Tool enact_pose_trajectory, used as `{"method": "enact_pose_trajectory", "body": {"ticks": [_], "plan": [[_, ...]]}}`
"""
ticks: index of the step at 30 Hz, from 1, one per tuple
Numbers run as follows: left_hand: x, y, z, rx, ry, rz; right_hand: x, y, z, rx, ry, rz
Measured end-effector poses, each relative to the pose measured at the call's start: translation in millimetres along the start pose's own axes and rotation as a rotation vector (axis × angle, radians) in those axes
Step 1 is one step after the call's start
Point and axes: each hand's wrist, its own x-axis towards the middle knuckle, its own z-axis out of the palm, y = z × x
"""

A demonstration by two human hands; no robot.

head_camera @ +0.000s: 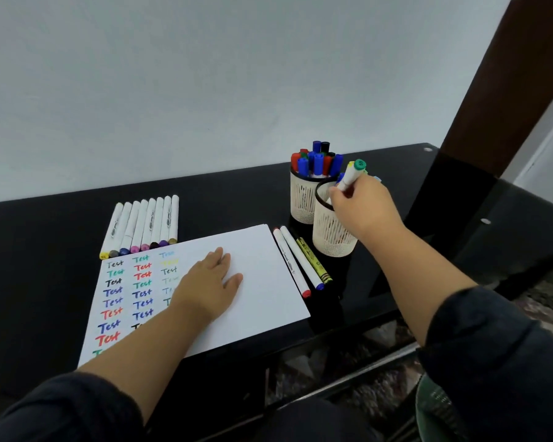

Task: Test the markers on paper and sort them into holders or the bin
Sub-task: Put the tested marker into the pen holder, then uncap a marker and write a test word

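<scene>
A white sheet of paper (pixel 262 275) lies on the black table, its left part covered with coloured "Test" words. My left hand (pixel 209 283) rests flat on the paper with straight fingers. My right hand (pixel 363 204) grips a white marker with a green cap (pixel 353 173), held tilted over the near mesh holder (pixel 331 237). Behind it the far mesh holder (pixel 302 202) is full of blue, red, green and black capped markers. Several white markers (pixel 144 226) lie in a row above the paper.
Two white markers (pixel 296 261) and a yellow marker (pixel 313 260) lie between the paper and the near holder. A dark wooden post (pixel 492 100) rises at the right. The table's glass front edge (pixel 348 346) runs below the paper. A green object (pixel 434 409) sits low right.
</scene>
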Motion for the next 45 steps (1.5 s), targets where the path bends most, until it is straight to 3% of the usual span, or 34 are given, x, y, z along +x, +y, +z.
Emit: {"method": "enact_pose_trajectory", "body": {"ticks": [8, 15, 22, 26, 30, 39, 45], "plan": [[-3.3, 1.5, -1.2, -0.026, 0.055, 0.006, 16.5, -8.1, 10.1, -0.141, -0.116, 0.047], [-2.6, 0.5, -2.1, -0.033, 0.039, 0.004, 7.5, -5.7, 10.0, 0.126, 0.061, 0.004], [-4.2, 1.6, -2.4, -0.032, 0.029, -0.001, 11.6, -1.1, 16.9, -0.270, -0.088, -0.124], [-4.4, 2.3, -3.5, -0.020, 0.017, 0.000, 10.9, -2.5, 13.5, -0.140, -0.007, -0.158], [-5.3, 2.8, -6.8, 0.001, -0.024, 0.003, 10.5, -2.0, 7.5, -0.224, 0.012, -0.256], [-8.8, -10.0, -28.5, 0.034, -0.130, -0.028, 18.0, -22.4, -14.7, -0.702, -0.063, -0.607], [-20.8, -43.3, -42.2, 0.097, -0.140, -0.107, 24.0, -42.7, 4.2, -0.755, -0.110, -0.882]]}}
